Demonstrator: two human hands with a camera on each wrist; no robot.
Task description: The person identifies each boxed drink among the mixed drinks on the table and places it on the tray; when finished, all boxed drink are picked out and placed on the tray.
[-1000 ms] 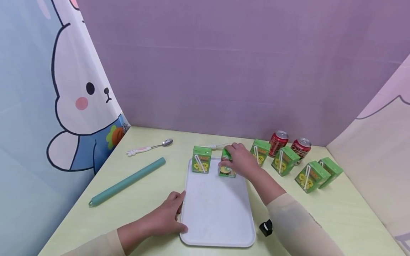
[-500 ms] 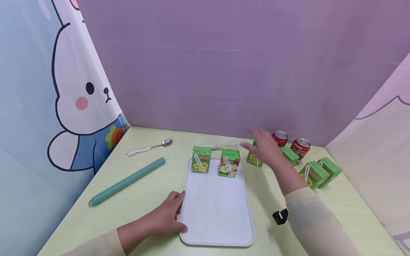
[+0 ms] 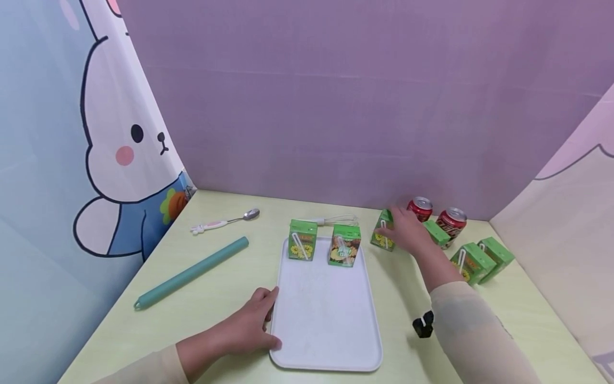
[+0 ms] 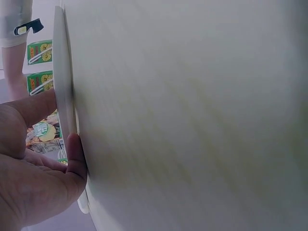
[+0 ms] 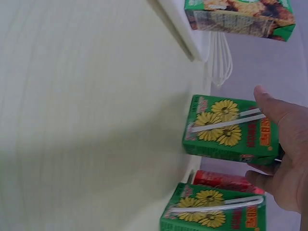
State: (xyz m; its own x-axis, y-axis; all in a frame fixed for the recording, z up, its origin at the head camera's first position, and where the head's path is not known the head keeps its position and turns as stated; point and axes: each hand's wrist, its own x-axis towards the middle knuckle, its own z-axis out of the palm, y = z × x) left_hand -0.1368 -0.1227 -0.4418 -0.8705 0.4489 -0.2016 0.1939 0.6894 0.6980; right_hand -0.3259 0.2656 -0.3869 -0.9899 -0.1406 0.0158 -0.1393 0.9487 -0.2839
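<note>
My left hand (image 3: 249, 326) grips the left edge of a white tray (image 3: 326, 314), with the thumb over the rim; the left wrist view shows a finger along the tray's edge. Two green juice boxes stand upright at the tray's far end: one with yellow flowers and a straw (image 3: 302, 241), the other a patterned juice box (image 3: 344, 246). Beyond the tray's right edge, my right hand (image 3: 410, 230) holds a flowered juice box (image 5: 219, 127) near its top, thumb on one side and fingers on the other. This box stands upright, its base close to the table.
To the right are more green juice boxes (image 3: 474, 261) and two red cans (image 3: 452, 223). A whisk (image 3: 340, 219) lies behind the tray. At left lie a spoon (image 3: 216, 224) and a teal rod (image 3: 192, 273). A purple backdrop (image 3: 331, 122) rises behind the table (image 3: 230, 298).
My right hand let go of the patterned juice box on the tray, moved right and lowered onto another juice box beside the tray. The left hand kept its hold on the tray.
</note>
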